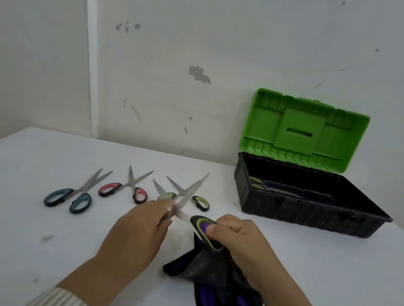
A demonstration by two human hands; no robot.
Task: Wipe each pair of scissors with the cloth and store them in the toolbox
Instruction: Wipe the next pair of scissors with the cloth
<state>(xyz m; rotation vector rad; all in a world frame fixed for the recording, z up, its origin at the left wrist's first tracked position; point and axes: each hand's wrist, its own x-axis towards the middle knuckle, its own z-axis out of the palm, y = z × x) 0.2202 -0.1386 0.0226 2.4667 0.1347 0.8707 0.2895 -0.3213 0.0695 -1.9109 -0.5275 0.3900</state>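
Observation:
I hold one pair of scissors [193,189] with black and lime-green handles above the table. My left hand [139,228] pinches its blades near the pivot. My right hand [239,242] grips its handle together with the dark black and purple cloth [222,290], which hangs down to the table. Three more pairs lie in a row behind: teal-handled scissors [76,195], red-handled scissors [128,187] and green-handled scissors [196,199], the last partly hidden by the held pair. The toolbox [301,211], black with its green lid [304,130] up, stands at the right with another pair [266,187] inside.
Everything rests on a white table [27,234] set against a scuffed white wall. The toolbox lid leans back toward the wall. The table's left edge slants away at the far left.

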